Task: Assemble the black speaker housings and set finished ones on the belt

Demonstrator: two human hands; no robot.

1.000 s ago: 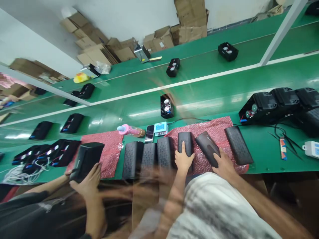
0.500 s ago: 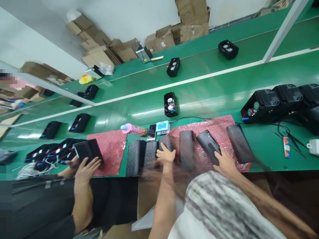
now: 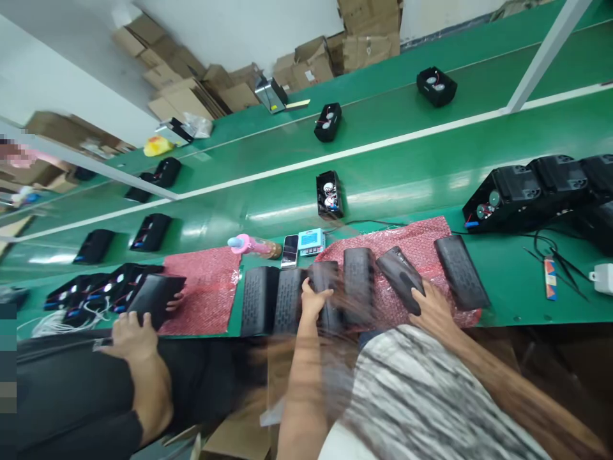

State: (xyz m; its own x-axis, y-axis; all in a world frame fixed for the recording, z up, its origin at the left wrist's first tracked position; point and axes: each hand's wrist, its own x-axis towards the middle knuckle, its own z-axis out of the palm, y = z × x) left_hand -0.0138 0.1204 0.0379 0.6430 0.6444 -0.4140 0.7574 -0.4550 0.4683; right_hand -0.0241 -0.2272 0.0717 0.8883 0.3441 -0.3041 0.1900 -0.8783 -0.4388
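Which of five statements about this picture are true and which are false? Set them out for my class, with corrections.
1. The right hand touches a slanting black case. True.
2. The phone lies on red bubble wrap. False: it lies on the green bench, between a pink-topped bottle and a blue-screened device.
3. The left hand touches the bottle. False: it is at another black case in the row.
4. A co-worker's hand is on a black case at the left. True.
5. White cable lies in a bundle at the picture's left. True.
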